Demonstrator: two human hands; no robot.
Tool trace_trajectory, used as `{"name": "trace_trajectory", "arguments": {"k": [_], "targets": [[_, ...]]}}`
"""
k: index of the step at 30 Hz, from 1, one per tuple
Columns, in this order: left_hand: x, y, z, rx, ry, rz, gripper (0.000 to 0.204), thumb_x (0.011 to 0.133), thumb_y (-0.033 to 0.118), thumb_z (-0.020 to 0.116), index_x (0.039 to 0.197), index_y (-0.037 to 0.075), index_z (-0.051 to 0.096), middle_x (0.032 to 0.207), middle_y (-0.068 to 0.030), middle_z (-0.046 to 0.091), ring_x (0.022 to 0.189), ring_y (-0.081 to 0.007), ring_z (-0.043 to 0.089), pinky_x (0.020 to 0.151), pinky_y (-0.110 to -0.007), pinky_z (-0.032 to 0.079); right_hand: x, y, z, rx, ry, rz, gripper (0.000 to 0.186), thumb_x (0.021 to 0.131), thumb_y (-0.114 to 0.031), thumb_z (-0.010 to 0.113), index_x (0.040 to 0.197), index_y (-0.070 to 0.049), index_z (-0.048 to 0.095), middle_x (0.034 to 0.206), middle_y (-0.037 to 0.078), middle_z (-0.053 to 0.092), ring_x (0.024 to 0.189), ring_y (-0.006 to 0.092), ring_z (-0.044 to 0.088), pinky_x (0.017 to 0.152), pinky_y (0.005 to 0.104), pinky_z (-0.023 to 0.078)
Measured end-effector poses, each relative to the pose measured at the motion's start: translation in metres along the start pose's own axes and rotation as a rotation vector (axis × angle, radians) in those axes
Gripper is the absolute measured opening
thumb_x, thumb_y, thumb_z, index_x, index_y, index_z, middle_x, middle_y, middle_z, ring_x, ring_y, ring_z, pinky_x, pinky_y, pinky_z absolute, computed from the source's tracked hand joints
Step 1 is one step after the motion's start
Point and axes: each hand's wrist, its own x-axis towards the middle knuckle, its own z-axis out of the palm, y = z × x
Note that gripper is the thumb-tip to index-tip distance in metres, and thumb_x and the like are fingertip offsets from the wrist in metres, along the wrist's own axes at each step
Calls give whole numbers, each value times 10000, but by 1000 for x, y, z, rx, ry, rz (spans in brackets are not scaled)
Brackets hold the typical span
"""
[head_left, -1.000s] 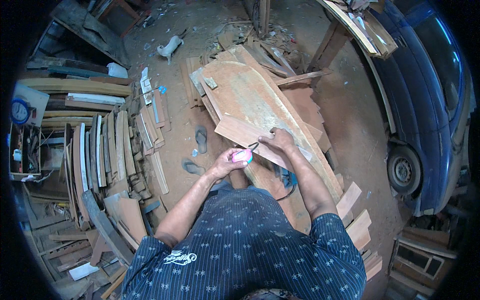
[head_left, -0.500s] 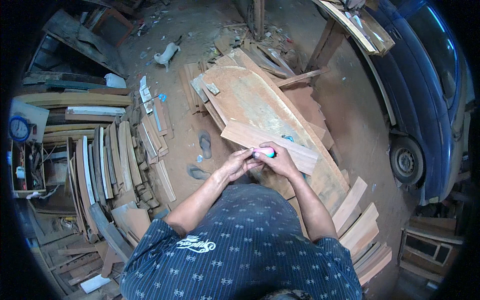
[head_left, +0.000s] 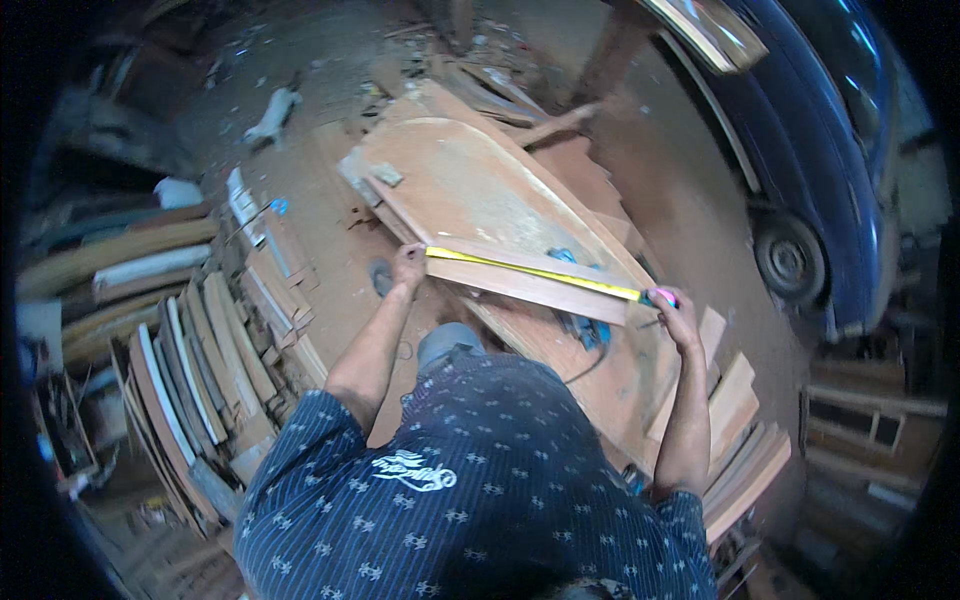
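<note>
A yellow tape measure blade [head_left: 530, 271] is drawn out straight along a reddish plank [head_left: 545, 289]. My left hand [head_left: 409, 267] pinches the blade's free end at the plank's left end. Beyond the plank's right end, my right hand [head_left: 677, 316] is closed round the pink and dark tape measure case [head_left: 660, 297]. The plank lies slantwise across a large worn wooden workbench [head_left: 480, 185]. Partly hidden behind and below the plank is a blue power tool [head_left: 588, 327] with a dark cord.
Stacked boards [head_left: 215, 330] fill the left side, and more planks [head_left: 740, 440] lean at the lower right. A blue vehicle [head_left: 830, 170] stands at the right. A white animal [head_left: 272, 117] is on the dirt floor at the far left. A small wood block [head_left: 386, 175] rests on the bench.
My hands have moved apart, left hand to the left and right hand to the right, pulling the yellow blade out of the case. My view has shifted, and the blue tool shows more.
</note>
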Motion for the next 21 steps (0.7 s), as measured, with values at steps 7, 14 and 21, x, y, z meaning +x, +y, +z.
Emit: {"name": "trace_trajectory", "arguments": {"k": [7, 14, 21], "targets": [[-8, -8, 30, -140, -96, -243, 274, 960, 269, 745, 1133, 59, 776, 1020, -70, 759, 859, -151, 667, 724, -304, 558, -1, 21, -26, 9, -67, 6, 503, 861, -492, 797, 1174, -102, 741, 1034, 23, 673, 844, 116, 596, 706, 279, 503], [-6, -16, 31, -166, -72, -267, 358, 958, 326, 747, 1161, 31, 768, 988, -80, 770, 830, -148, 658, 740, -309, 537, -6, 30, -27, 53, -79, 47, 561, 815, -386, 866, 1249, -73, 698, 1125, 38, 684, 1030, 147, 639, 913, 305, 523], [-3, -32, 29, -37, -37, -54, 354, 954, 331, 743, 1105, 13, 780, 1032, -117, 782, 910, -148, 671, 839, -311, 525, -3, 28, -28, 127, -140, 59, 750, 764, -416, 891, 1337, -11, 626, 1251, 123, 664, 1126, 221, 636, 986, 355, 503]]}}
